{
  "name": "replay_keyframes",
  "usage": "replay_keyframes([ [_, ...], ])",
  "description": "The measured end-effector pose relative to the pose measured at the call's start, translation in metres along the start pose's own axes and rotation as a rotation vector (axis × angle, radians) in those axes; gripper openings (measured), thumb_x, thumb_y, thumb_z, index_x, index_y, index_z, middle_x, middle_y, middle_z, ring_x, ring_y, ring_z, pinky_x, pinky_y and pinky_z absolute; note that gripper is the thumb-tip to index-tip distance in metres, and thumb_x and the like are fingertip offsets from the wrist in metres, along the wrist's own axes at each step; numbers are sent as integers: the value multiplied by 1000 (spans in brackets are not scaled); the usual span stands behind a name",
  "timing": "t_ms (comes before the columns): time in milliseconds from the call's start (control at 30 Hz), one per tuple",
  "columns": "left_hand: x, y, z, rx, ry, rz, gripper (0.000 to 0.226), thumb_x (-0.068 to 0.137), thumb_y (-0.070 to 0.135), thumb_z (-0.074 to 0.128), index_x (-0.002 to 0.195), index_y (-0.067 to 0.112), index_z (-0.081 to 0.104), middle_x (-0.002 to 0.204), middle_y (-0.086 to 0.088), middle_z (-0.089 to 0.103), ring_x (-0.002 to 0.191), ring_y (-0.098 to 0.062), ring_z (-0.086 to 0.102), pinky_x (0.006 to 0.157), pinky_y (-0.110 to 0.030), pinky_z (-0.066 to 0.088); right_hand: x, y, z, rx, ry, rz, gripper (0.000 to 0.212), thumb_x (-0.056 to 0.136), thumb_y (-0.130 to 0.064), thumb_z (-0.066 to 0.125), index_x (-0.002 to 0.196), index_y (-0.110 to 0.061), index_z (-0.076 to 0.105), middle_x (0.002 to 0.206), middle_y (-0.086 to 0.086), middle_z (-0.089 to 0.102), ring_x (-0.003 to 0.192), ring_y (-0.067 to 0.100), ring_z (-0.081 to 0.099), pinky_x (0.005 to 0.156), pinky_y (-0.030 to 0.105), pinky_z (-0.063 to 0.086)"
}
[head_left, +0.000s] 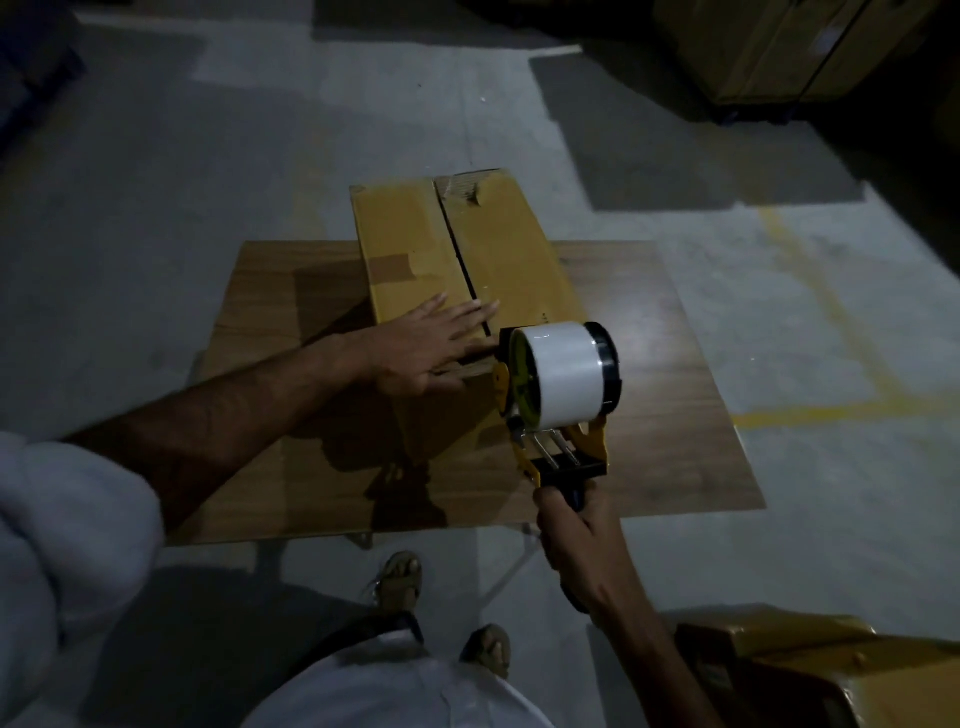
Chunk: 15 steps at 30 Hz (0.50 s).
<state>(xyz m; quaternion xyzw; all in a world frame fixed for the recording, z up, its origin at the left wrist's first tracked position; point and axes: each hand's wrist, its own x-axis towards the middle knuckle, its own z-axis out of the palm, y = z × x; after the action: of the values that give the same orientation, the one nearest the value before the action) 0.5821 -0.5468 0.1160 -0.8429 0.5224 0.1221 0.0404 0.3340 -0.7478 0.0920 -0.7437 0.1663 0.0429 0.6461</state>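
the box (498, 249) lay on the bench (649, 322), its flaps meeting at a seam not yet taped. your left hand (426, 348) pressed flat, fingers spread, on the near end of the flaps, likely to hold them closed. your right hand (576, 525) gripped the handle of the tape gun (561, 374), poised at the box's near edge, seemingly to start a strip along the seam.

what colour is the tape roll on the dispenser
White, on a yellow and black tape dispenser; the tape roll shows in the head view.
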Motion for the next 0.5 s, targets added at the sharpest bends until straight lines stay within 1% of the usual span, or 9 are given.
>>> replay_keyframes([
  [100,1,6,1,2,2,9,68,108,51,32,157,35,-13,169,-6,-26,158,-24,-19,126,-54,-14,0,7,0,49,-27,14,21,87,-38,56,67,-31,53,60,3,37,48,15,32,47,29,26],
  [133,1,7,2,1,9,21,68,109,49,32,157,34,-12,169,-5,-25,158,-24,-18,126,-53,-14,1,10,0,28,-23,2,20,86,-40,56,67,-33,53,61,2,39,49,15,33,48,29,26],
  [200,0,10,4,-23,21,36,64,109,49,27,160,31,-8,171,-5,-21,158,-22,-16,127,-51,-12,4,16,-1,-27,-8,-26,21,83,-49,57,68,-35,53,61,0,41,51,15,36,50,29,28],
  [267,-3,14,5,-50,46,25,61,110,44,28,163,29,1,172,-4,-16,159,-20,-14,128,-49,-9,8,23,-2,-32,-10,-48,23,80,-53,55,71,-32,53,61,-5,44,52,13,39,51,29,31],
  [333,-4,19,7,-66,75,26,60,111,37,34,165,24,9,172,-2,-12,159,-19,-10,129,-49,-5,9,32,-3,-45,-8,-72,15,83,-51,56,76,-38,55,61,-12,49,53,8,43,51,26,36],
  [367,-5,21,7,-81,87,28,60,111,35,36,164,24,9,172,-2,-11,159,-19,-9,129,-48,-5,9,36,-4,-48,-11,-85,11,86,-49,57,78,-42,56,61,-13,50,54,7,44,51,25,36],
  [433,-7,22,8,-112,87,23,61,112,34,36,165,29,5,172,-1,-11,159,-18,-9,129,-44,-8,4,48,-6,-29,-15,-109,13,93,-46,58,81,-43,57,62,-14,52,55,5,46,52,24,36],
  [500,-6,22,9,-126,96,7,62,112,34,35,166,30,3,173,-1,-12,159,-18,-10,127,-42,-11,1,56,-6,-16,-24,-103,14,96,-44,58,82,-41,56,64,-15,53,56,3,47,54,23,37],
])
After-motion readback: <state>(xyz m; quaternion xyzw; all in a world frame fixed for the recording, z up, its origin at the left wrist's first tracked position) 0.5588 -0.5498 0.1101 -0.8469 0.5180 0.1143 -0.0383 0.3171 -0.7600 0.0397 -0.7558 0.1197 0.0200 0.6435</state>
